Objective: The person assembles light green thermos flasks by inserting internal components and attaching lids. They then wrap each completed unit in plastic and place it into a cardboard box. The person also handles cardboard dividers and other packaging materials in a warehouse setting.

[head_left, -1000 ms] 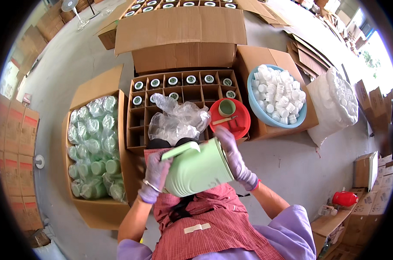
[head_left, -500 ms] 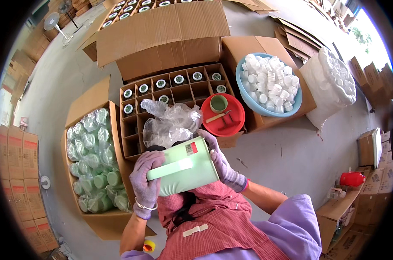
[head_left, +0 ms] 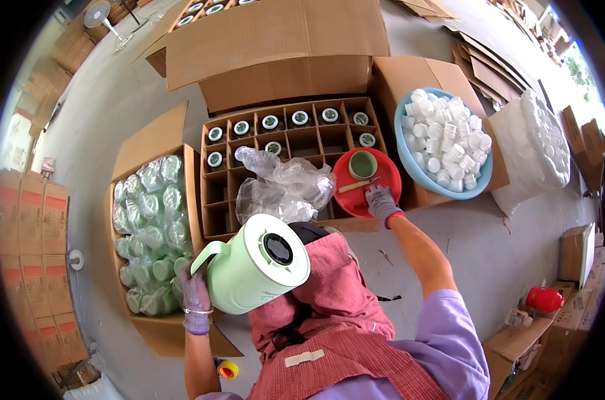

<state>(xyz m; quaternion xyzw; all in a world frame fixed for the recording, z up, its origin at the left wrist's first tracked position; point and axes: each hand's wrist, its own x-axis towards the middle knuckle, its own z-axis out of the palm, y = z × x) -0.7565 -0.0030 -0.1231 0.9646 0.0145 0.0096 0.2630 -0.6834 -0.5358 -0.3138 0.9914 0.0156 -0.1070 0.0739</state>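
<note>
The grey concrete floor (head_left: 436, 267) runs off under stacked printed cartons (head_left: 32, 227) on the left and flattened cardboard (head_left: 486, 63) at the far right, with a standing fan (head_left: 97, 13) in the far left corner. From here I see the person at work among open boxes, a pale green jug (head_left: 232, 280) tilted above the lap, its white round end and dark centre disc facing up. The gloved left hand (head_left: 197, 287) is curled against the jug at its handle side, holding it up. The gloved right hand (head_left: 382, 202) reaches down into a red tray (head_left: 346, 202), fingers bent and pointing inward — whether they grip anything, I can't tell.

In that tray stand a green cup (head_left: 362, 165) and a wooden-handled tool (head_left: 357, 185). The tray sits over the near right corner of a divided carton (head_left: 216, 192), where white-topped pieces (head_left: 270, 122) fill some cells and crumpled clear plastic (head_left: 286, 193) covers others. The left carton (head_left: 159, 137) holds plastic-wrapped green pieces (head_left: 149, 233); a blue basin (head_left: 404, 150) is heaped with white caps (head_left: 446, 143).

The stacked cartons carry red bands and small print — illegible from here, like the dark marking on the jug's side.
</note>
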